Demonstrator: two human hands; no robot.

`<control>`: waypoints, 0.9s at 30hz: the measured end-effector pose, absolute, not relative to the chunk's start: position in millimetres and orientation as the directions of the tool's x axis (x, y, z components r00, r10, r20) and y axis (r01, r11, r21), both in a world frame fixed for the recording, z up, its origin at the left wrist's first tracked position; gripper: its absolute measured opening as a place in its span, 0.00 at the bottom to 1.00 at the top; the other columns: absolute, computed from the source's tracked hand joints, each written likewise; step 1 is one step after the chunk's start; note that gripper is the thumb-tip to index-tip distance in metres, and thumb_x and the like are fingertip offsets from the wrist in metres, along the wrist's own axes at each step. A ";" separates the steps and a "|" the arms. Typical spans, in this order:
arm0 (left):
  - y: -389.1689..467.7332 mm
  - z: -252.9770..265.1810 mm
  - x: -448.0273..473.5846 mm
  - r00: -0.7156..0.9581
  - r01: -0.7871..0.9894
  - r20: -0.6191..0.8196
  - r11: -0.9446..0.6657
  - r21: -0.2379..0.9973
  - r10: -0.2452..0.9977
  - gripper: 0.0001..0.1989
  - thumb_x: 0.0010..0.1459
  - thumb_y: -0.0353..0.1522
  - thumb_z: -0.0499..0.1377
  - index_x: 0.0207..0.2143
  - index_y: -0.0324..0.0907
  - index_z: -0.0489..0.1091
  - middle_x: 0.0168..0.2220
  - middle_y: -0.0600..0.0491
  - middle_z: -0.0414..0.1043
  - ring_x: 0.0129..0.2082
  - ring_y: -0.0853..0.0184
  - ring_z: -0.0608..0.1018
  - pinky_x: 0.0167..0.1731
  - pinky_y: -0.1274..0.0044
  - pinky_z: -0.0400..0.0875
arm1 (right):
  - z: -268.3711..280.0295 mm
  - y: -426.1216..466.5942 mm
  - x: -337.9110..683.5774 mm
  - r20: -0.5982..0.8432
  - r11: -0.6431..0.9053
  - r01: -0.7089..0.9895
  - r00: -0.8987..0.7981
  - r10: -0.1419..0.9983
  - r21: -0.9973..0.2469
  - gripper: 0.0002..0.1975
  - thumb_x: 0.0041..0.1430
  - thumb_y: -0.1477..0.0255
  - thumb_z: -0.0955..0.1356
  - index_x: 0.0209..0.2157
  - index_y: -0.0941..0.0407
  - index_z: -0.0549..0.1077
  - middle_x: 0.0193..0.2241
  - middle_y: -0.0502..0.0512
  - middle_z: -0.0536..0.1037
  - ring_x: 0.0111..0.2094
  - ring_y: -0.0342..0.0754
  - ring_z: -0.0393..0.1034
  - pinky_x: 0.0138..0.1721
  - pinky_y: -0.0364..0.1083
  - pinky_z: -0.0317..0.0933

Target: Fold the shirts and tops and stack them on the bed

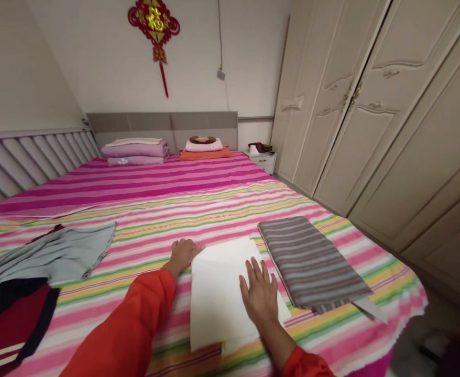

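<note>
A folded white cloth (218,298) lies on the striped bedspread in front of me, with a small layer sticking out at its lower edge. My right hand (260,294) rests flat on its right half, fingers spread. At the cloth's upper left corner is my left hand (183,255), its fingers curled and its thumb against the corner; the fingertips are partly hidden. Just right of the white cloth lies a folded grey striped garment (312,262), with a pale strip (371,309) poking out at its near end.
To the left lie a loose grey-green garment (65,251) and a dark red and black garment (18,319). Folded purple bedding (135,151) and a pink pillow (203,145) are by the headboard (143,123). A nightstand (264,161) and wardrobe (371,120) stand right of the bed.
</note>
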State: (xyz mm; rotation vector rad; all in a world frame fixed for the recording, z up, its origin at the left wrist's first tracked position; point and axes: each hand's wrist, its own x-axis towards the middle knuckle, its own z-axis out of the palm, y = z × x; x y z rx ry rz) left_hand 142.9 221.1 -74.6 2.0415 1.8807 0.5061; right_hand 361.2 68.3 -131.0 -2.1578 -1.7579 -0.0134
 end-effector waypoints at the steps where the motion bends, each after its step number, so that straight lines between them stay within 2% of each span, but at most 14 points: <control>1: 221.6 -74.1 146.4 0.096 0.898 0.047 -0.107 0.427 0.994 0.19 0.54 0.46 0.60 0.19 0.42 0.73 0.35 0.46 0.77 0.48 0.54 0.72 0.57 0.60 0.55 | -131.5 68.3 361.4 0.230 -0.165 0.949 0.229 0.946 -0.267 0.27 0.68 0.59 0.54 0.64 0.52 0.61 0.67 0.54 0.57 0.68 0.59 0.46 0.63 0.63 0.45; 3: 217.6 -72.6 158.1 0.110 0.923 0.074 -0.129 0.362 0.991 0.18 0.60 0.43 0.55 0.25 0.41 0.75 0.41 0.43 0.76 0.52 0.50 0.70 0.59 0.54 0.51 | -131.9 68.2 361.6 0.229 -0.169 0.948 0.233 0.945 -0.269 0.27 0.68 0.60 0.54 0.64 0.52 0.61 0.67 0.54 0.57 0.68 0.58 0.45 0.63 0.62 0.45; 5: 204.2 -73.1 175.6 0.106 0.935 0.125 -0.142 0.324 0.986 0.21 0.66 0.39 0.45 0.39 0.38 0.76 0.52 0.40 0.72 0.58 0.49 0.65 0.61 0.50 0.45 | -131.6 67.9 361.2 0.231 -0.170 0.947 0.236 0.944 -0.273 0.26 0.69 0.60 0.54 0.64 0.52 0.61 0.67 0.54 0.57 0.68 0.58 0.45 0.63 0.62 0.44; 7: 182.3 -79.6 195.2 0.169 0.928 0.166 -0.214 0.304 0.972 0.24 0.68 0.37 0.39 0.54 0.40 0.68 0.62 0.43 0.64 0.64 0.55 0.60 0.64 0.54 0.44 | -131.0 67.6 360.7 0.236 -0.168 0.946 0.237 0.942 -0.278 0.26 0.69 0.60 0.54 0.64 0.52 0.61 0.67 0.54 0.57 0.68 0.58 0.45 0.63 0.62 0.44; 9: 159.0 -93.2 210.9 0.372 0.871 0.180 -0.410 0.273 0.911 0.25 0.69 0.40 0.38 0.63 0.45 0.58 0.67 0.50 0.56 0.68 0.62 0.55 0.66 0.62 0.47 | -130.5 67.4 360.6 0.238 -0.167 0.944 0.238 0.942 -0.284 0.27 0.69 0.61 0.54 0.64 0.52 0.61 0.67 0.54 0.57 0.68 0.57 0.46 0.63 0.62 0.43; 11: 144.8 -109.7 216.3 0.564 0.776 0.170 -0.589 0.225 0.808 0.26 0.68 0.42 0.40 0.66 0.47 0.54 0.68 0.52 0.55 0.68 0.64 0.55 0.66 0.64 0.50 | -130.5 67.2 361.0 0.236 -0.167 0.943 0.239 0.942 -0.287 0.26 0.69 0.61 0.54 0.65 0.52 0.60 0.67 0.54 0.57 0.68 0.57 0.46 0.63 0.61 0.43; 13: 146.8 -121.6 209.1 0.599 0.765 0.151 -0.618 0.182 0.786 0.27 0.68 0.43 0.39 0.66 0.44 0.53 0.68 0.50 0.55 0.68 0.61 0.55 0.66 0.62 0.50 | -130.7 66.9 361.6 0.237 -0.164 0.944 0.236 0.942 -0.287 0.26 0.69 0.63 0.53 0.65 0.52 0.60 0.67 0.53 0.57 0.68 0.57 0.45 0.63 0.61 0.43; 18: 194.8 -111.6 176.0 0.282 0.952 0.043 -0.285 0.114 0.958 0.28 0.68 0.40 0.40 0.66 0.38 0.52 0.68 0.45 0.52 0.69 0.55 0.53 0.66 0.58 0.49 | -131.2 66.7 361.7 0.239 -0.154 0.944 0.228 0.944 -0.291 0.25 0.69 0.64 0.54 0.64 0.52 0.61 0.67 0.52 0.58 0.68 0.57 0.46 0.63 0.61 0.44; 20: 203.8 -99.5 179.6 0.246 0.963 0.057 -0.250 0.104 0.968 0.28 0.68 0.40 0.41 0.66 0.38 0.53 0.68 0.44 0.51 0.69 0.53 0.51 0.66 0.55 0.47 | -132.2 67.0 361.5 0.247 -0.159 0.942 0.236 0.940 -0.296 0.25 0.69 0.64 0.54 0.64 0.52 0.62 0.66 0.53 0.58 0.68 0.57 0.46 0.63 0.61 0.44; 22: 199.8 -91.9 197.8 0.369 0.910 0.133 -0.387 0.149 0.920 0.28 0.68 0.41 0.39 0.67 0.42 0.52 0.69 0.47 0.49 0.70 0.56 0.49 0.66 0.55 0.44 | -134.8 67.5 361.7 0.262 -0.159 0.940 0.242 0.934 -0.302 0.25 0.69 0.64 0.53 0.64 0.52 0.62 0.66 0.53 0.58 0.68 0.57 0.46 0.63 0.61 0.43; 24: 189.3 -92.5 225.1 0.602 0.750 0.179 -0.628 0.208 0.778 0.27 0.69 0.42 0.36 0.67 0.49 0.51 0.69 0.53 0.50 0.70 0.62 0.49 0.68 0.59 0.42 | -139.1 68.2 362.4 0.283 -0.154 0.939 0.245 0.927 -0.308 0.26 0.69 0.64 0.53 0.64 0.53 0.61 0.66 0.54 0.58 0.68 0.56 0.46 0.64 0.60 0.43; 26: 181.1 -100.1 252.6 0.753 0.599 0.135 -0.756 0.264 0.644 0.27 0.69 0.43 0.34 0.67 0.53 0.51 0.68 0.58 0.53 0.69 0.67 0.51 0.68 0.64 0.42 | -144.0 68.9 363.3 0.304 -0.170 0.933 0.270 0.914 -0.317 0.28 0.69 0.63 0.52 0.65 0.57 0.59 0.67 0.58 0.57 0.68 0.56 0.47 0.64 0.59 0.43; 27: 179.7 -105.1 264.2 0.769 0.587 0.096 -0.758 0.284 0.631 0.27 0.69 0.43 0.34 0.66 0.53 0.52 0.68 0.59 0.54 0.69 0.68 0.52 0.68 0.65 0.43 | -146.2 69.2 363.7 0.313 -0.186 0.929 0.289 0.905 -0.321 0.29 0.69 0.63 0.51 0.66 0.59 0.58 0.67 0.60 0.56 0.68 0.55 0.47 0.64 0.58 0.43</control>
